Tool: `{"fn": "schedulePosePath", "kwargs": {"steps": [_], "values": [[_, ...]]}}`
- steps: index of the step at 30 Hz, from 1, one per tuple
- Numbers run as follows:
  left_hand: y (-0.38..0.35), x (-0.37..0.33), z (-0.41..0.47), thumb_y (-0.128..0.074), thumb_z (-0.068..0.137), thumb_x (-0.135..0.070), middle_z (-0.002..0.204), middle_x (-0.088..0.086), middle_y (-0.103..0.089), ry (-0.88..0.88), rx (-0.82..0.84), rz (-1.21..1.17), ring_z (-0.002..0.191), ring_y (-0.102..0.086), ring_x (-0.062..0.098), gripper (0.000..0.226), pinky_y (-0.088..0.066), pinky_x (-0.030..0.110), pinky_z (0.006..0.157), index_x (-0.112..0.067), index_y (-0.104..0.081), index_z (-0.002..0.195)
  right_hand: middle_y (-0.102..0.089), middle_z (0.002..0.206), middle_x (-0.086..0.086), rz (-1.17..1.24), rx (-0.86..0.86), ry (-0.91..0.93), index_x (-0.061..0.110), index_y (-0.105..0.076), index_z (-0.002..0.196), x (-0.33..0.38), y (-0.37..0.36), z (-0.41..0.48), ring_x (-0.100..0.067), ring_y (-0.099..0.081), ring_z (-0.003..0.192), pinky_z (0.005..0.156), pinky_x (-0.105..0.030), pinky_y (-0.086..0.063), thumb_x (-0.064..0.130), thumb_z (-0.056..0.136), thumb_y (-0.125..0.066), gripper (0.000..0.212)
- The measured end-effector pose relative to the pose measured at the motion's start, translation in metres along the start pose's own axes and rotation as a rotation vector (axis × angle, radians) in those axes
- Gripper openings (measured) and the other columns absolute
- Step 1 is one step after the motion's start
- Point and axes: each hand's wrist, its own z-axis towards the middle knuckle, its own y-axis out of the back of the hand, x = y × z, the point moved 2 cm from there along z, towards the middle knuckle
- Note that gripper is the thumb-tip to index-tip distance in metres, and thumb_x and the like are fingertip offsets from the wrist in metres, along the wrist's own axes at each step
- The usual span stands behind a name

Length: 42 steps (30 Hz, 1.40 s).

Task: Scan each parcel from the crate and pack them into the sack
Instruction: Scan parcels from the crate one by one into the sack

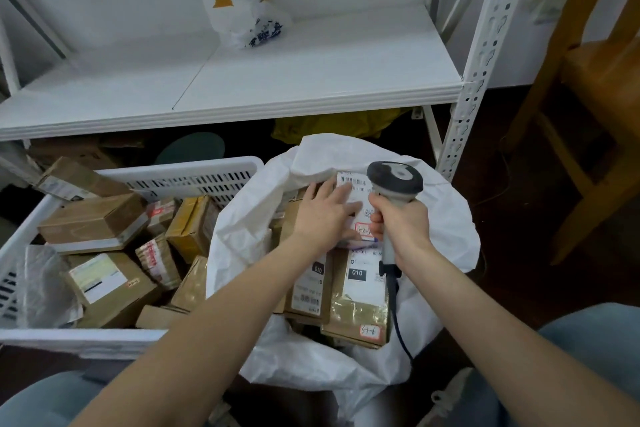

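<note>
My left hand (323, 215) lies flat with straight fingers, steadying the parcel (354, 192) on the others by the sack's (242, 222) far rim, so my right hand (403, 224), curled round the scanner (394, 178), can read its label.

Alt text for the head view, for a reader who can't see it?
A person's left hand lies flat on a labelled parcel in the open white sack, while the right hand grips a barcode scanner at its label. A white crate of more cardboard parcels sits to the left.

head view looks steeply down, close over sack (249, 229) and crate (180, 170).
</note>
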Motion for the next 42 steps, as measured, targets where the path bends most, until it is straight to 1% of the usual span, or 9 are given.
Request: {"fn": "schedulePosePath", "kwargs": {"steps": [3,7,12,17,22,26,33,38,42], "values": [[-0.001,0.011,0.023,-0.047,0.089,-0.061,0.157,-0.001,-0.026,0.079,0.000,-0.030,0.146,-0.015,0.028,0.055,-0.018,0.047,0.116,-0.037,-0.043,0.139,-0.058,0.053,-0.002,-0.016,-0.003,0.001,0.008,-0.063,0.070,-0.002,-0.005,0.010,-0.016,-0.055,0.046,0.057,-0.032,-0.053,0.017,0.085,-0.071,0.019],[-0.008,0.016,0.042,-0.051,0.081,-0.070,0.160,0.004,-0.017,0.019,0.132,0.020,0.147,-0.008,0.032,0.081,-0.016,0.049,0.117,-0.031,-0.028,0.148,-0.060,0.056,-0.003,-0.008,-0.024,-0.032,0.003,-0.066,0.084,-0.005,-0.004,0.023,-0.013,-0.055,0.043,0.054,-0.029,-0.053,0.017,0.085,-0.071,0.016],[-0.029,0.050,0.047,-0.054,0.089,-0.054,0.153,0.006,-0.032,0.241,0.120,-0.051,0.143,-0.022,0.027,0.074,-0.022,0.044,0.115,-0.022,-0.025,0.149,-0.061,0.058,-0.002,-0.032,-0.019,-0.044,0.000,-0.067,0.100,-0.009,-0.002,0.028,-0.010,-0.056,0.045,0.056,-0.026,-0.054,0.021,0.086,-0.070,0.025],[-0.056,0.050,0.021,-0.051,0.092,-0.052,0.159,0.002,-0.021,0.270,0.231,-0.148,0.147,-0.013,0.024,0.076,-0.017,0.044,0.118,-0.029,-0.013,0.153,-0.062,0.060,-0.001,-0.065,0.021,-0.036,0.004,-0.067,0.101,-0.011,-0.003,0.021,-0.008,-0.056,0.047,0.050,-0.020,-0.048,0.022,0.088,-0.069,0.023],[-0.023,0.052,-0.009,-0.055,0.091,-0.043,0.142,0.000,-0.047,0.333,-0.006,-0.378,0.126,-0.047,0.019,0.055,-0.047,0.034,0.095,-0.027,-0.041,0.142,-0.063,0.060,-0.003,-0.097,0.045,-0.023,0.002,-0.068,0.095,-0.007,-0.019,0.006,-0.010,-0.057,0.049,0.055,-0.025,-0.050,0.025,0.086,-0.071,0.025],[-0.004,0.067,-0.054,-0.051,0.094,-0.035,0.128,-0.002,-0.056,0.390,-0.168,-0.393,0.115,-0.053,0.017,0.039,-0.047,0.030,0.087,-0.024,-0.053,0.131,-0.064,0.062,-0.003,-0.138,0.137,-0.003,0.005,-0.068,0.091,0.002,-0.052,-0.020,-0.012,-0.059,0.054,0.058,-0.026,-0.053,0.025,0.086,-0.070,0.020],[0.000,0.143,-0.144,-0.055,0.092,-0.024,0.117,0.002,-0.059,0.599,-0.305,-0.445,0.110,-0.054,0.019,0.028,-0.046,0.026,0.081,-0.015,-0.060,0.118,-0.061,0.062,-0.005,-0.201,0.360,-0.047,0.005,-0.064,0.096,-0.001,-0.135,-0.073,-0.015,-0.056,0.055,0.057,-0.027,-0.052,0.022,0.087,-0.071,0.021],[-0.031,0.204,-0.202,-0.058,0.091,-0.033,0.126,0.007,-0.053,0.935,-0.083,-0.587,0.112,-0.054,0.025,0.042,-0.050,0.041,0.091,-0.017,-0.052,0.129,-0.060,0.064,-0.005,-0.240,0.476,-0.087,0.010,-0.063,0.089,-0.013,-0.205,-0.097,-0.012,-0.056,0.054,0.056,-0.024,-0.053,0.024,0.088,-0.068,0.015],[-0.063,0.243,-0.219,-0.064,0.088,-0.038,0.132,0.012,-0.050,1.049,0.032,-0.665,0.119,-0.050,0.027,0.059,-0.046,0.038,0.093,-0.013,-0.044,0.137,-0.062,0.066,-0.005,-0.238,0.482,-0.101,0.007,-0.065,0.092,-0.025,-0.255,-0.091,-0.012,-0.057,0.056,0.063,-0.027,-0.055,0.020,0.088,-0.067,0.013]]}}
